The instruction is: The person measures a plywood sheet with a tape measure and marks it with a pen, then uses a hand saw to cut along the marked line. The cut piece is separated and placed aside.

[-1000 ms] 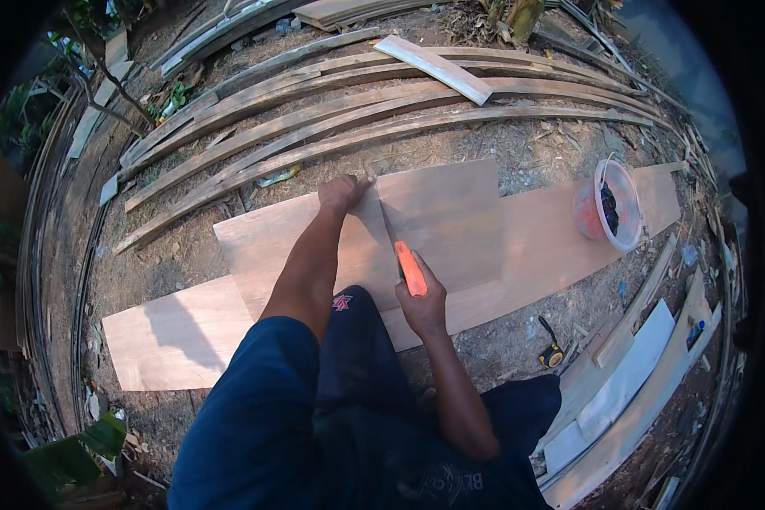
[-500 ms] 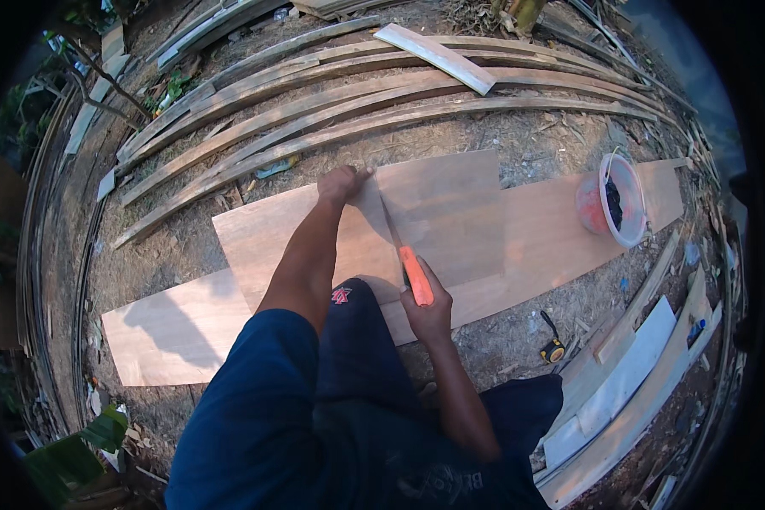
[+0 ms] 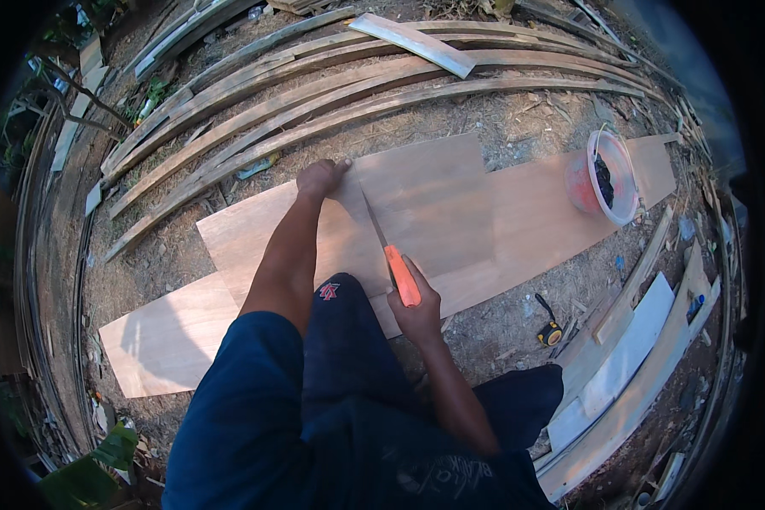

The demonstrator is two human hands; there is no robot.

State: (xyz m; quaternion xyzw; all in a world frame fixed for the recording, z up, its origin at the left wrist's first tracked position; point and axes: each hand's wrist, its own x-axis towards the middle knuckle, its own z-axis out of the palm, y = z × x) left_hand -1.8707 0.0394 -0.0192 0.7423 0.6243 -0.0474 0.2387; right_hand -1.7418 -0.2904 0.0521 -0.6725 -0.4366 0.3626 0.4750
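Observation:
A thin plywood sheet [image 3: 263, 229] lies crosswise in front of me. My left hand [image 3: 321, 178] grips its far edge, fingers curled at the edge and thumb pointing right. In my right hand [image 3: 419, 313] is a handsaw [image 3: 401, 276] with an orange handle, held over the near half of the sheet. The saw's narrow blade [image 3: 374, 219] slants away from me, its far end a little short of my left hand. A straight line runs along the sheet near the blade. My bent knee [image 3: 340, 297] is against the sheet, between my arms.
Under the sheet a longer plywood board [image 3: 157, 344] sticks out both ways. A pinkish bucket [image 3: 608, 183] with dark contents stands on its right part. Long timber strips [image 3: 314, 127] lie beyond. At right are a tape measure [image 3: 550, 331] and pale planks [image 3: 625, 361].
The saw has come slightly back toward me in my right hand. My left hand keeps its place on the sheet's edge. The whole view has shifted a little.

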